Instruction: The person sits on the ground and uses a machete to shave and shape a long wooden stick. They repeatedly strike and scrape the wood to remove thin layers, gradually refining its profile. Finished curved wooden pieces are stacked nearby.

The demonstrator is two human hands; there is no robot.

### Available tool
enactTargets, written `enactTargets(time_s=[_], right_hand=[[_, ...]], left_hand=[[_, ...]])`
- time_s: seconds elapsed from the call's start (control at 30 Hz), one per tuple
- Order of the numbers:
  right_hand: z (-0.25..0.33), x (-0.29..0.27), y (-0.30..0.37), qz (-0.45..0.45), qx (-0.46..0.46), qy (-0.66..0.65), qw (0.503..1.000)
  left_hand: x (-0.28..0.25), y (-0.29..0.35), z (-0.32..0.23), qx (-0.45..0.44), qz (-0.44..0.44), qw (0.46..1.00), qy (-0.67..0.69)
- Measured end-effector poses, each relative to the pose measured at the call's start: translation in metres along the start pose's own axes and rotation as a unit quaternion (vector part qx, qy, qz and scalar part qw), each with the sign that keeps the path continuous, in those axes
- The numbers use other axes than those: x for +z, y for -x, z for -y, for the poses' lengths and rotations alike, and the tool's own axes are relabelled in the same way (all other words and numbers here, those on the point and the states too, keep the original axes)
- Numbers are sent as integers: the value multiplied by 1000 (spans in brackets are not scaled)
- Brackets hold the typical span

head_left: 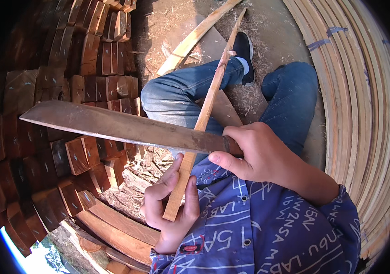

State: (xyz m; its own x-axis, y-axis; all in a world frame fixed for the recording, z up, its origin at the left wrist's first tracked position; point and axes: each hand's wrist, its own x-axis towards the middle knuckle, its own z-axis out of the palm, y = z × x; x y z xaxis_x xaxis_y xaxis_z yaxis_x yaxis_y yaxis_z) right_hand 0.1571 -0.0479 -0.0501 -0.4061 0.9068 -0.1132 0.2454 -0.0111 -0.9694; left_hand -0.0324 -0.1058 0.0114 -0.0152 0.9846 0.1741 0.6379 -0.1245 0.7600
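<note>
My right hand (254,150) is wrapped round the dark handle of a machete (126,128), its thumb along the base of the blade. The broad, brownish blade reaches out to the left and lies across a long, thin wooden strip (211,98), hiding a short part of it. My left hand (170,198) grips the near end of that strip between thumb and fingers, close to my shirt. From there the strip slants up and away over my leg, narrowing to a point near my shoe. A small curl of wood sticks out partway along it.
Stacked reddish-brown timber blocks (81,155) rise on the left. Long pale planks (341,91), tied with bluish bands, run along the right. Another pale slat (195,39) lies ahead on the shaving-strewn ground. Wood chips (135,182) and curved boards (117,233) are at lower left.
</note>
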Motion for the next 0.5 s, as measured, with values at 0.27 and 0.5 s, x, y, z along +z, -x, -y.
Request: enactTargets(time_s=[0.27,0.5], right_hand=[[-77,-41,-4,-60,211,25,975],[-23,-22,-3,6,62,-4,998]], left_hand=[[-1,-1,2,59,21,998,-30],[2,-12,-8,50,-16,999,-4]])
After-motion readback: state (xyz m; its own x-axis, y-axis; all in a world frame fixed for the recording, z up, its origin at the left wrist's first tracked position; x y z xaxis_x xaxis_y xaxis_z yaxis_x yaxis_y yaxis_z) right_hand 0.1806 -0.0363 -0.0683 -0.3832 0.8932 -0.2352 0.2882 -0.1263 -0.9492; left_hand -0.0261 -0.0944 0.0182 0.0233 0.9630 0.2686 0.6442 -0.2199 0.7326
